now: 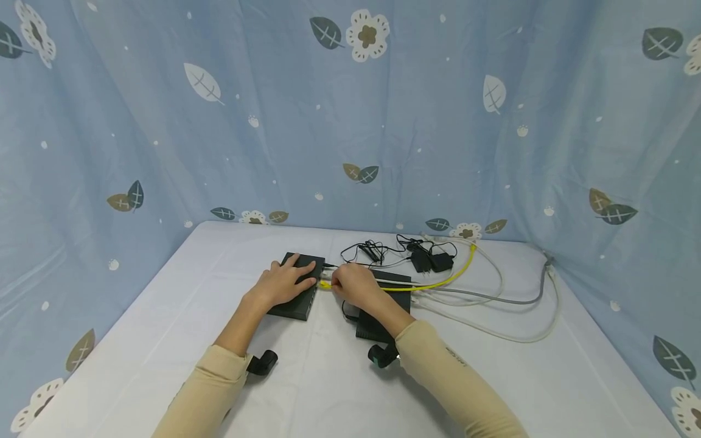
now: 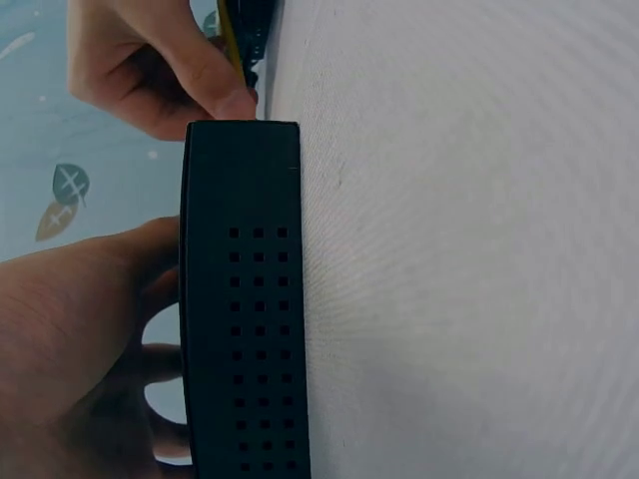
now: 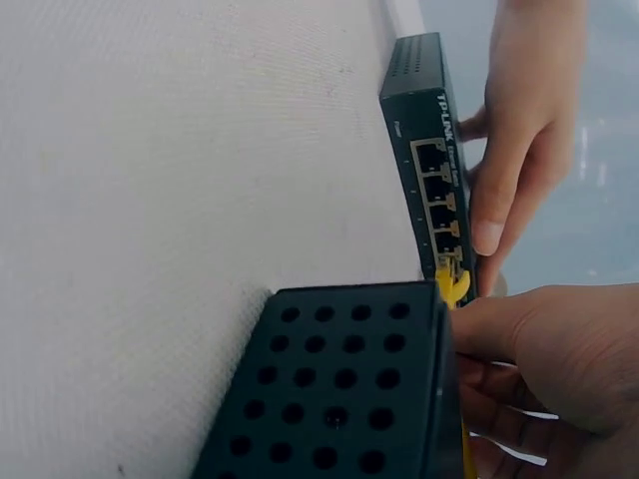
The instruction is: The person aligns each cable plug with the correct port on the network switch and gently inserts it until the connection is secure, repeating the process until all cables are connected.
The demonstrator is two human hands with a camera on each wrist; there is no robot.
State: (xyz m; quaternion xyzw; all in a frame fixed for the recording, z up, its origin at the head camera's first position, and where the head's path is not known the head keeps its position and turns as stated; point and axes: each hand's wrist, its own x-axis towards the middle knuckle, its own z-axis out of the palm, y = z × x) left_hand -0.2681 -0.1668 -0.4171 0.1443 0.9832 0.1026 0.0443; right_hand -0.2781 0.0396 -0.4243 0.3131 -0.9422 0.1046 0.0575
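Observation:
My left hand [image 1: 280, 283] lies with spread fingers on top of a black TP-LINK network switch [image 1: 296, 308], steadying it on the table. A row of ports [image 3: 436, 195] shows on the switch's side in the right wrist view. At the end port sits the yellow plug [image 3: 451, 283] of a network cable [image 1: 462, 267]. My right hand [image 1: 355, 285] pinches this yellow cable just behind its plug. Below the right forearm lies a second black box [image 1: 372, 328] with round vent holes, partly hidden by the arm.
Black power adapters [image 1: 431, 261] and tangled thin black cords [image 1: 372, 250] lie at the back right. A grey cable [image 1: 526, 302] and white cables [image 1: 539, 338] loop across the right side of the white-covered table [image 1: 164, 340]. A blue patterned curtain [image 1: 285, 121] hangs behind.

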